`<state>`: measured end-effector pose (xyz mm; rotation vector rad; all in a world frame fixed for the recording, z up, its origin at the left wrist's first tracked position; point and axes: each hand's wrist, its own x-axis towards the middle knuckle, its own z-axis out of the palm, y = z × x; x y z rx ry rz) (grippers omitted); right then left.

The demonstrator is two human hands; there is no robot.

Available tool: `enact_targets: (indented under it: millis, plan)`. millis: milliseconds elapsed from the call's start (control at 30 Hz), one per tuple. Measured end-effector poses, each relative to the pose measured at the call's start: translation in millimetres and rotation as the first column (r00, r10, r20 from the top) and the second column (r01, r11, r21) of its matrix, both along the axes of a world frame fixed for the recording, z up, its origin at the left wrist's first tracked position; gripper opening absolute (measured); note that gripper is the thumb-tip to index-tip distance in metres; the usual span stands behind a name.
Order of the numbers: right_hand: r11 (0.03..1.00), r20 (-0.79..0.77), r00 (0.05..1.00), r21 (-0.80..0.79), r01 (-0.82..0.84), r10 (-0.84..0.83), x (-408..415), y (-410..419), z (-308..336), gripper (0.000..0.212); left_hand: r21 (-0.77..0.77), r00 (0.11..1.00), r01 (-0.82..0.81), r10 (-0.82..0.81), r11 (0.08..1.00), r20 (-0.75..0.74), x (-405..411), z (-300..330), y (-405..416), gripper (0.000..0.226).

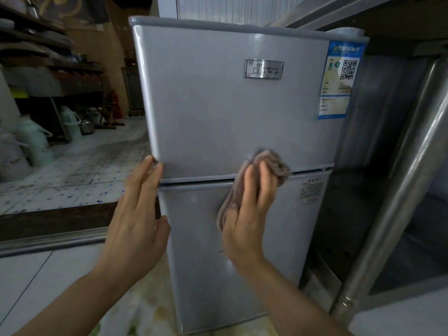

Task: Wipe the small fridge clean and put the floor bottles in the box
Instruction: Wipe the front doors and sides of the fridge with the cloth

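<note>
So you're standing right in front of the small fridge [232,112], a silver two-door unit with both doors closed. Your right hand [252,209] has a greyish-pink cloth [274,166] bunched under it, fingers curled over the fabric and pressing it flat against the fridge front, right across the seam where the upper door meets the lower one. Part of the cloth hangs down past your palm onto the lower door.

Your left hand [138,214] isn't holding anything: fingers are straight and together, fingertips touching the left edge of the fridge at the bottom corner of the upper door, thumb out beside the lower door's edge.

On the upper door there's a metal brand badge [263,69] near the top middle, and a blue energy label [339,81] with a QR code stuck at its top right corner. A smaller printed sticker [311,190] sits at the top right of the lower door.

Right of the fridge is a stainless steel rack [397,190] with a thick leg. Left of the fridge, further back on the tiled floor [80,170], a few pale green thermos jugs [36,141] stand below some dark shelves [48,57].
</note>
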<state>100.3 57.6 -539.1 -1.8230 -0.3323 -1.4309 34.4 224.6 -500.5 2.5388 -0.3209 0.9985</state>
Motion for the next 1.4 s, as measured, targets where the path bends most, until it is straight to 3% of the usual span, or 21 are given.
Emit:
enact_targets:
  millis: [133, 267, 367, 500, 633, 833, 1033, 1100, 1167, 1233, 1300, 1400]
  plan:
    - [0.975, -0.014, 1.000, -0.221, -0.031, 0.028, 10, -62, -5, 0.047, -0.037, 1.000, 0.023, -0.024, 0.999, -0.008, -2, -9, 3, 0.089]
    - [0.986, -0.154, 0.980, 0.090, 0.141, -0.127, 25, -130, 10, 0.047, -0.079, 0.999, 0.040, -0.041, 0.996, -0.006, -3, -14, 0, 0.084]
    - [0.975, -0.198, 0.974, 0.170, 0.143, -0.109, 26, -131, 15, 0.050, -0.101, 0.999, 0.044, -0.043, 0.994, 0.013, -2, -13, -5, 0.081]
    - [0.941, -0.154, 0.984, 0.311, 0.136, -0.091, 14, -91, 19, 0.039, -0.096, 0.998, 0.069, -0.068, 0.993, 0.008, -1, -13, -6, 0.082]
    - [0.972, -0.004, 0.977, 0.101, 0.213, -0.214, 3, -31, 6, 0.020, -0.148, 0.989, 0.130, -0.138, 0.980, -0.046, -1, -12, 3, 0.083]
    - [0.992, 0.074, 0.996, -0.105, 0.064, -0.056, -10, 44, 0, 0.037, -0.281, 0.961, 0.216, -0.255, 0.935, -0.107, -11, -7, 18, 0.084]
    - [0.897, 0.095, 0.995, -0.441, 0.029, 0.015, -18, 73, 15, 0.034, -0.291, 0.984, 0.132, -0.161, 0.948, -0.076, -23, -13, 37, 0.075]
    - [0.816, -0.034, 0.998, -0.576, -0.057, 0.045, -18, 83, 22, 0.034, -0.304, 0.989, 0.103, -0.129, 0.947, -0.066, -25, -19, 43, 0.074]
    - [0.734, -0.153, 0.988, -0.675, -0.081, -0.032, -15, 83, 23, 0.049, -0.310, 0.993, 0.075, -0.099, 0.948, -0.063, -26, -24, 47, 0.073]
    - [0.694, -0.079, 0.997, -0.719, -0.048, -0.012, -12, 75, 14, 0.042, -0.310, 0.994, 0.068, -0.091, 0.948, -0.060, -28, -28, 49, 0.073]
    - [0.600, 0.120, 0.993, -0.795, 0.094, 0.005, -10, 67, -7, 0.041, -0.301, 0.994, 0.064, -0.086, 0.951, -0.062, -29, -30, 52, 0.073]
    - [0.346, 0.140, 0.990, -0.929, 0.133, -0.005, -10, 58, -52, 0.044, -0.269, 0.992, 0.064, -0.090, 0.961, -0.085, -32, -35, 55, 0.073]
